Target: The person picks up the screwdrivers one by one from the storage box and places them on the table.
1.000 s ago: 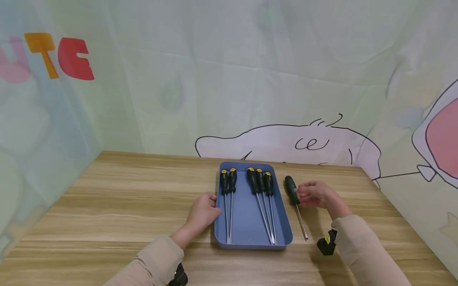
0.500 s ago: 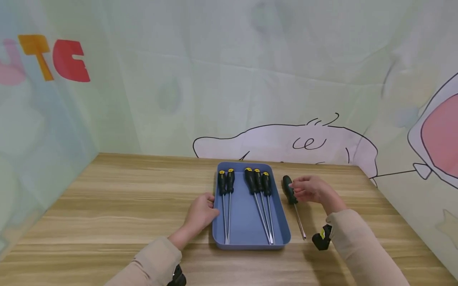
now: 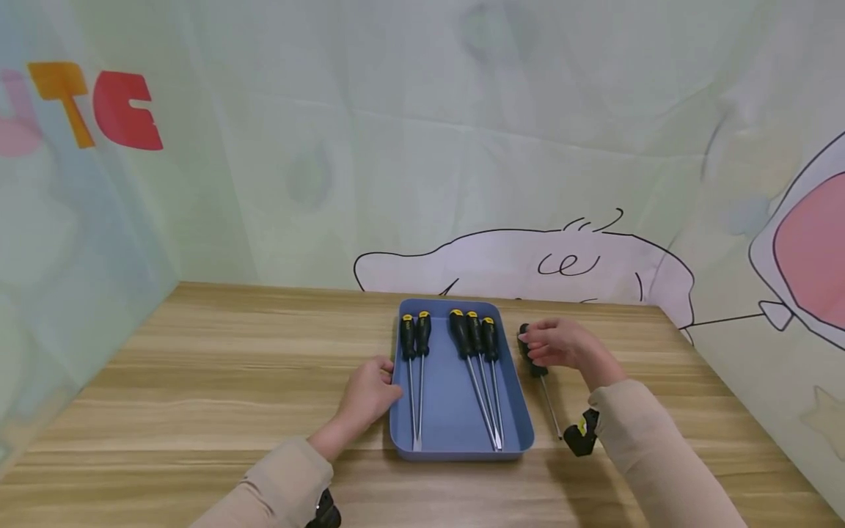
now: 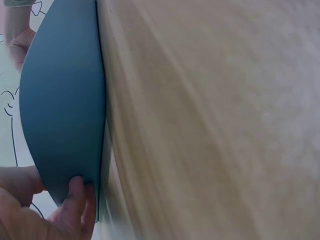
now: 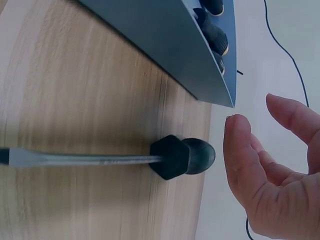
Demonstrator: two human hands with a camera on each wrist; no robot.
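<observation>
A blue tray (image 3: 452,418) lies lengthwise on the table, with two black-handled screwdrivers (image 3: 407,339) along its left side and three more screwdrivers (image 3: 460,339) on its right. My left hand (image 3: 365,392) pinches the tray's left wall; in the left wrist view its fingers press the outer face while the thumb goes over the rim. To the right of the tray lies a loose screwdriver (image 3: 539,371), its handle partly hidden by my right hand (image 3: 564,345). In the right wrist view that hand is apart from the screwdriver's handle (image 5: 171,157), thumb and fingers spread, holding nothing.
The wooden table (image 3: 251,367) reaches back to a printed cloth wall (image 3: 277,183) with cartoon figures and letters. Another cloth side bounds the table at the right. A black wrist device (image 3: 582,434) hangs under the right sleeve.
My right hand has shifted left and slightly away from me, over the loose screwdriver's handle. My left hand stays on the tray. The head view has turned a little.
</observation>
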